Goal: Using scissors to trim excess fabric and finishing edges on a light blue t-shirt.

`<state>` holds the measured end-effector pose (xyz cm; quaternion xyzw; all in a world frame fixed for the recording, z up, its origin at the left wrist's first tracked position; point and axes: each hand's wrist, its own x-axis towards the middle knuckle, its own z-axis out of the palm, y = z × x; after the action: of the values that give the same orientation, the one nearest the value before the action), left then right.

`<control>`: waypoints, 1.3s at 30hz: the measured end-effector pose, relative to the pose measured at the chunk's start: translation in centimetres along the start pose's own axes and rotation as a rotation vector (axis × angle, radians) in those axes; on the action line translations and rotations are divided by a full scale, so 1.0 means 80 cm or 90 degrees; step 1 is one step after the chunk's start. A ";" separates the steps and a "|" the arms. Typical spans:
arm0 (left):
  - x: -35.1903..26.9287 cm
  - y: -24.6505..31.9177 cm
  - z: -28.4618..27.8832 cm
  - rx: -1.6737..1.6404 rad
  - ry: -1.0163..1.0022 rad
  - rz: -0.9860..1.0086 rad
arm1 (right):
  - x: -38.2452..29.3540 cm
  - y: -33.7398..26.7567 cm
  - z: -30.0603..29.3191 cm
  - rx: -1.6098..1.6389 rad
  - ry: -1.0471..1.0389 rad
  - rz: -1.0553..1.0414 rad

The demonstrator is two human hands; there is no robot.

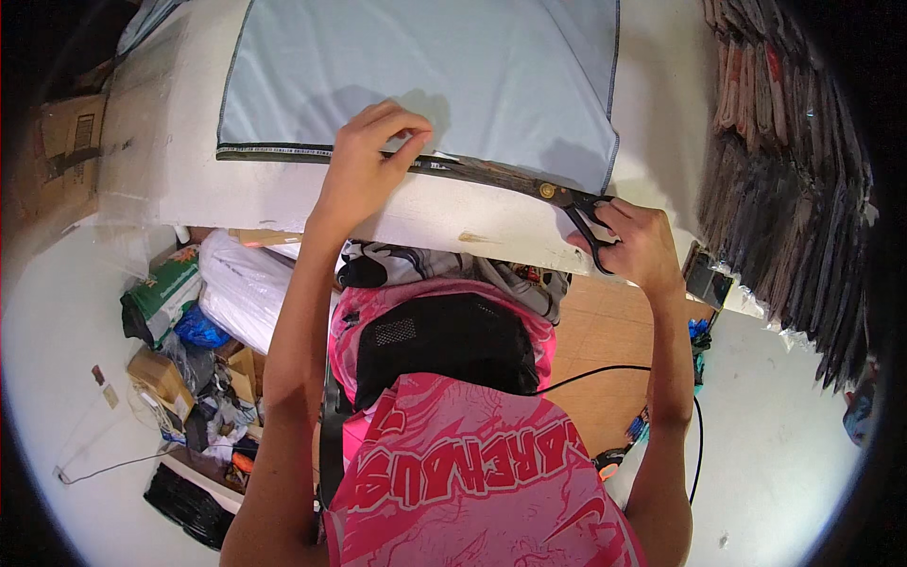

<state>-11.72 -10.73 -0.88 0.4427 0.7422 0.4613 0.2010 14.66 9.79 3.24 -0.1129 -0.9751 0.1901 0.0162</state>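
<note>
A light grey fabric piece [425, 78] with dark overlocked side edges lies on the white table. Along its near edge runs a dark band bearing small writing. My right hand [634, 237] holds the black handles of large fabric scissors [547, 191], whose blades point left along the band. My left hand [379, 156] is over the band near the blade tips, thumb and index finger pinched together; a small pale bit shows just right of them. Whether the fingers grip the fabric edge is hard to see.
Stacks of folded dark garments [786, 177] stand at the table's right. A cardboard box [71, 142] is at the far left. Pink and black fabric [446, 340] lies over my lap, below the table's near edge [453, 241]. Bags and boxes clutter the lower left; a black cable [595, 373] crosses at right.
</note>
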 end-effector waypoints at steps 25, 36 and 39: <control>-0.088 0.008 0.045 0.304 0.126 0.072 | 0.005 -0.006 0.004 0.023 -0.008 -0.005; -0.087 0.005 0.045 0.284 0.136 0.087 | 0.000 -0.001 0.008 -0.021 -0.021 -0.008; -0.087 0.008 0.044 0.283 0.140 0.087 | 0.001 -0.002 0.007 -0.023 -0.005 -0.025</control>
<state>-5.23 -14.71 -2.80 0.4723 0.8113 0.3443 -0.0146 14.52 9.48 2.77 -0.0933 -0.9805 0.1723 0.0138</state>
